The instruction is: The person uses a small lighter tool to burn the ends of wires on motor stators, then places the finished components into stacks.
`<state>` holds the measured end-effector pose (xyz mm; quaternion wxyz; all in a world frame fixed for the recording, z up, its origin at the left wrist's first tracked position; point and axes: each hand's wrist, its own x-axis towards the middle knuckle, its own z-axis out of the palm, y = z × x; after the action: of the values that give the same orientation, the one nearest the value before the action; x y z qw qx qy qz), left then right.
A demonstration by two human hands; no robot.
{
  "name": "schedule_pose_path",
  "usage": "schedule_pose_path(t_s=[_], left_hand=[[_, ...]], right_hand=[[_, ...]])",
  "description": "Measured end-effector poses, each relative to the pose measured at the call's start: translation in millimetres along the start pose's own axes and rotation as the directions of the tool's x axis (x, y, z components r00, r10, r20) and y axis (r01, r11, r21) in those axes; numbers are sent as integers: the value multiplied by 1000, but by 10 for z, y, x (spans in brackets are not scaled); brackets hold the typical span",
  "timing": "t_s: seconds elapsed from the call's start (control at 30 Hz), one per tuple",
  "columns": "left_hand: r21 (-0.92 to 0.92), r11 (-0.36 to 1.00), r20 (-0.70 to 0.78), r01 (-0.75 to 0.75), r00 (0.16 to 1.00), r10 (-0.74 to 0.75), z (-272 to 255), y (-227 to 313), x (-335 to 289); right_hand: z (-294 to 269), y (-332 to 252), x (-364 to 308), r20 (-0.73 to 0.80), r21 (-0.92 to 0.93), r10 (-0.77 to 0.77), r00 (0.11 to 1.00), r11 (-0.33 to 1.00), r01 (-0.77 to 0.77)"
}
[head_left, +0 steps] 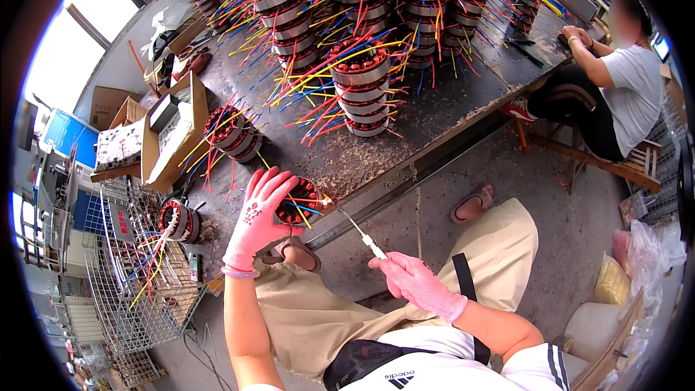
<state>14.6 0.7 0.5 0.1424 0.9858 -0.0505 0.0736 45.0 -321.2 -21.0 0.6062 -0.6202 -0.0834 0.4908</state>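
My left hand (255,223), in a pink glove, holds a motor stator (310,192) at the table's front edge. Its fingers reach over the left side and its thumb lies along the near rim. Red windings and several yellow, blue and red wires show on the stator. In my right hand (423,286), also gloved in pink, is a thin metal-shafted tool with a white handle (373,247). The shaft points up and left, its tip close to the stator's right side; whether it touches cannot be made out.
Several tall stacks of stators (362,90) with loose wires fill the table (340,163). A short stack (233,134) and a single stator (179,221) stand left, near a cardboard box (174,130). Wire baskets (130,268) are lower left. Another person (622,80) sits right.
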Motion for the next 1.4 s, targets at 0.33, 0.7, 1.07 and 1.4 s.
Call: schedule_pose_path(t_s=[0.33, 0.7, 1.07, 1.4], left_hand=[[10, 1000, -8, -9, 1000, 9, 15, -11, 4], [23, 999, -122, 30, 992, -27, 82, 57, 7], [-22, 1000, -75, 21, 997, -23, 39, 53, -3], [-25, 999, -71, 28, 997, -30, 67, 24, -16]], right_hand=[[-14, 83, 24, -4, 41, -20, 1000, 999, 20], [23, 13, -72, -6, 117, 9, 1000, 993, -8], [52, -44, -80, 7, 48, 22, 1000, 999, -23], [44, -1, -59, 17, 38, 2, 1000, 999, -2]])
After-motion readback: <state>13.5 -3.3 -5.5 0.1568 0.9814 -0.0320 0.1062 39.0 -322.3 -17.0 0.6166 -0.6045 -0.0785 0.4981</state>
